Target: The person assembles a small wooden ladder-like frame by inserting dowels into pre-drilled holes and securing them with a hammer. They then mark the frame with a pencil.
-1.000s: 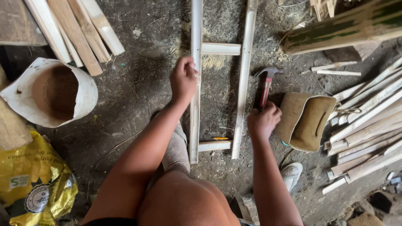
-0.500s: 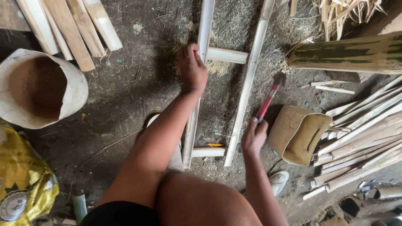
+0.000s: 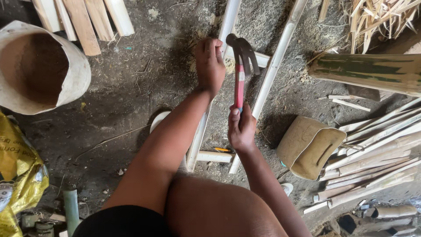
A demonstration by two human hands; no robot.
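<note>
Gripping the red handle of a claw hammer, the right hand holds it lengthwise, head pointing away above a pale bamboo ladder frame. Left hand is fisted on the frame's left rail beside the hammer head. A tan pouch and bamboo strips lie right of the fingers; a white sack sits far left.

You look down at a dark dirt floor with sawdust, a white sack, a yellow bag, and cut sticks lying around.
</note>
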